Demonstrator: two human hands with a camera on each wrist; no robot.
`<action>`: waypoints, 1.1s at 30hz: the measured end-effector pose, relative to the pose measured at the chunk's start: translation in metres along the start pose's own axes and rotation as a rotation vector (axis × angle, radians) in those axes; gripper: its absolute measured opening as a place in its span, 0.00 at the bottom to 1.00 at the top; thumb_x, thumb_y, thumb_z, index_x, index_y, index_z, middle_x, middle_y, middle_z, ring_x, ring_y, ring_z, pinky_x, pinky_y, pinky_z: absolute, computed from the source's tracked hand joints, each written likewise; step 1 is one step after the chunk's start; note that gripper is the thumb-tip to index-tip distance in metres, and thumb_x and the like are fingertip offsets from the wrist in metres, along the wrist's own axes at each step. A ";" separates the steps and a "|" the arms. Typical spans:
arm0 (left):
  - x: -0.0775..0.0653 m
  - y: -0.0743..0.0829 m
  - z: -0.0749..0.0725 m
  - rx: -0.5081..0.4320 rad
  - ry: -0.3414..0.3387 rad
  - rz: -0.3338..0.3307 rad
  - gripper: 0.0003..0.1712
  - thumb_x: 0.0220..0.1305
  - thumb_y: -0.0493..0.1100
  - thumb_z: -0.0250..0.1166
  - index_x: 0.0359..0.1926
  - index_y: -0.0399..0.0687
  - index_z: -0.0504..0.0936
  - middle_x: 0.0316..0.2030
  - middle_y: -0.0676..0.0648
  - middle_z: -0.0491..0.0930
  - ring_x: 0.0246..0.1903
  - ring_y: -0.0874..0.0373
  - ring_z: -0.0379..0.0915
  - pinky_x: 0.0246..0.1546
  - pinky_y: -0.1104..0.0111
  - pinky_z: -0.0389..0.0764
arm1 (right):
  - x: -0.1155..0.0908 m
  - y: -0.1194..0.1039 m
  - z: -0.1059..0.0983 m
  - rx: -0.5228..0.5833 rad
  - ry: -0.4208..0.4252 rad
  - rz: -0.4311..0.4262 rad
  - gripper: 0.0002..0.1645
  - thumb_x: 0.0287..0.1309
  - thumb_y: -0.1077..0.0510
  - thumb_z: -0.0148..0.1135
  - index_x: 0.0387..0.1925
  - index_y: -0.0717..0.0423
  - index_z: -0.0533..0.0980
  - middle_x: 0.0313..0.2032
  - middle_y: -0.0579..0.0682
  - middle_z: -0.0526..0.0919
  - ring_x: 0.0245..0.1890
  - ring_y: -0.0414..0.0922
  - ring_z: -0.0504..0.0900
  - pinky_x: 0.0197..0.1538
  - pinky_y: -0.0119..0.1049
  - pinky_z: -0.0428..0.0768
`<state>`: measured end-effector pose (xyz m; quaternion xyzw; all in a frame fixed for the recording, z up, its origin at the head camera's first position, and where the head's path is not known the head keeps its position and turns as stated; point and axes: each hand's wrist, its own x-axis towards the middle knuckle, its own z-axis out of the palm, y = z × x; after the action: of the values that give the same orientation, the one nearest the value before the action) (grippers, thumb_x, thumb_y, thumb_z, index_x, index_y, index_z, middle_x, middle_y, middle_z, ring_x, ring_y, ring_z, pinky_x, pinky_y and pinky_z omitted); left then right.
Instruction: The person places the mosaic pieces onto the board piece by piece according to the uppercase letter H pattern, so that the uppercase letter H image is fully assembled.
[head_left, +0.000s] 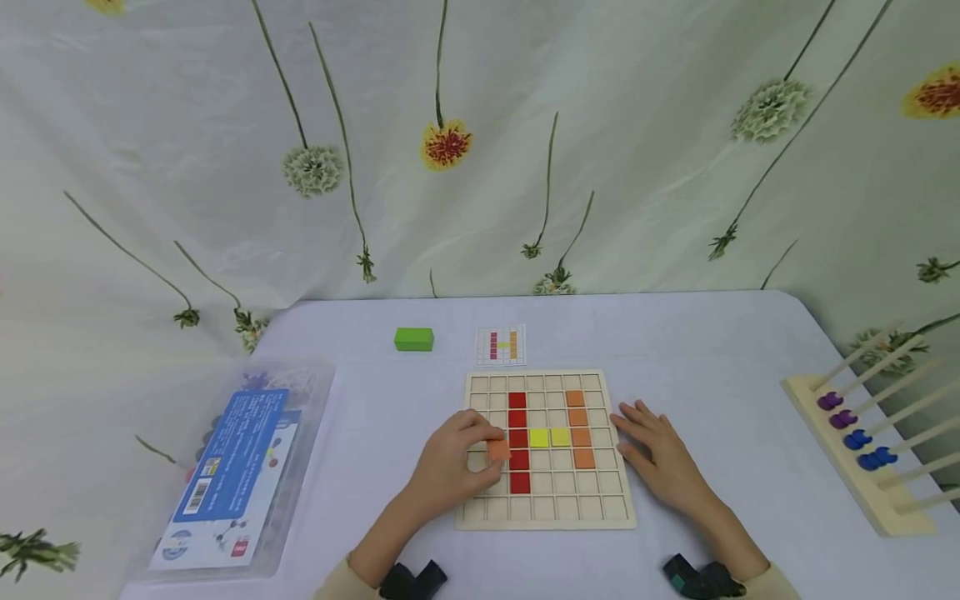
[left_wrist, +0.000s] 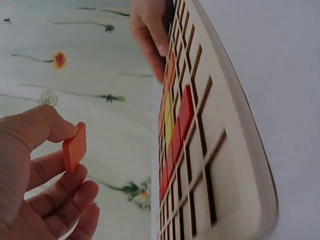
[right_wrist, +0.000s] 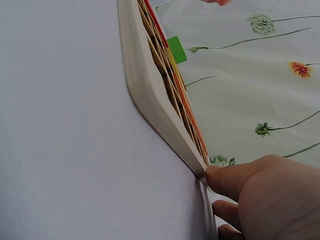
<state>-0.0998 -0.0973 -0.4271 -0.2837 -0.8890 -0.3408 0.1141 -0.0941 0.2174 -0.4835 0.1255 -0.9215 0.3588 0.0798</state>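
Note:
Between thumb and fingers my left hand (head_left: 456, 457) pinches an orange square tile (head_left: 498, 451), held above the left part of a wooden grid board (head_left: 543, 506). The left wrist view shows this tile (left_wrist: 75, 148) edge-up, apart from the board. On the board stand a column of red tiles (head_left: 518, 438), two yellow tiles (head_left: 550, 437) in a row beside it, and a column of orange tiles (head_left: 581, 437) on the right. My right hand (head_left: 663, 460) rests at the board's right edge with fingers extended, its thumb touching the side in the right wrist view.
A small pattern card (head_left: 501, 346) lies behind the board, with a green block (head_left: 414, 339) to its left. A clear plastic case with a blue label (head_left: 232, 454) is at the left. A wooden peg stand with purple and blue beads (head_left: 858, 454) stands at the right.

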 end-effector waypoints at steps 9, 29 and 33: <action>0.026 0.033 0.043 0.091 -0.194 0.121 0.13 0.52 0.45 0.72 0.41 0.50 0.88 0.36 0.55 0.79 0.38 0.64 0.72 0.38 0.77 0.74 | 0.000 -0.001 0.000 -0.014 0.004 0.002 0.26 0.58 0.63 0.64 0.59 0.62 0.76 0.65 0.65 0.71 0.70 0.66 0.60 0.67 0.68 0.52; 0.035 0.048 0.087 0.172 -0.362 0.107 0.12 0.52 0.48 0.74 0.39 0.52 0.88 0.34 0.58 0.80 0.37 0.66 0.70 0.33 0.81 0.69 | -0.001 0.000 -0.002 -0.008 0.015 -0.021 0.26 0.58 0.64 0.65 0.59 0.63 0.76 0.64 0.66 0.72 0.68 0.68 0.61 0.66 0.70 0.53; 0.034 0.049 0.088 0.214 -0.355 0.133 0.11 0.53 0.48 0.73 0.38 0.54 0.88 0.35 0.58 0.80 0.36 0.66 0.69 0.31 0.81 0.67 | -0.001 0.000 -0.001 -0.001 0.021 -0.030 0.26 0.57 0.64 0.65 0.58 0.63 0.76 0.63 0.66 0.72 0.68 0.69 0.61 0.65 0.70 0.53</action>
<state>-0.0998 0.0065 -0.4522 -0.3837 -0.9055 -0.1810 0.0074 -0.0926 0.2184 -0.4834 0.1356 -0.9188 0.3583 0.0952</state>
